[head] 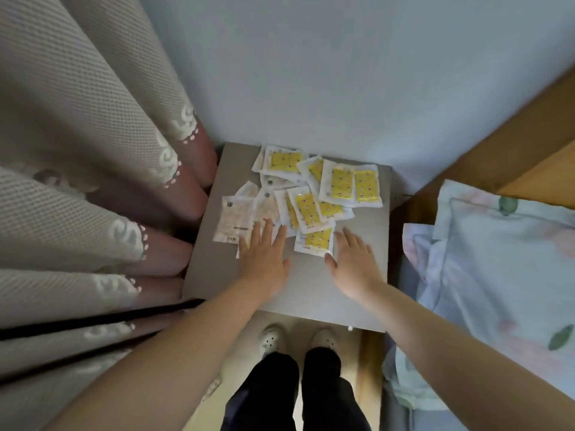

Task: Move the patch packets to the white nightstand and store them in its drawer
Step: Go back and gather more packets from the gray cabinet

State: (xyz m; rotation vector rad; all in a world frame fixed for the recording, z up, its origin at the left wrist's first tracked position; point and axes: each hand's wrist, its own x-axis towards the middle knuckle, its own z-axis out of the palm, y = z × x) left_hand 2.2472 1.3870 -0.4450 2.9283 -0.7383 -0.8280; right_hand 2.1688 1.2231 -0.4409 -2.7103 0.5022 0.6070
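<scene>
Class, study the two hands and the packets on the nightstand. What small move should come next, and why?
Probably draw both hands together to gather the packets into one stack. The packets lie scattered and overlapping on the nightstand, the left hand rests flat on their left edge, the right hand is open at their right front, and neither grips anything yet.

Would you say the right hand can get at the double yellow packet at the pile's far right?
Probably yes: the right hand is open over the nightstand at the near edge of the pile, and the double packet lies on top, uncovered, straight ahead of it.
</scene>
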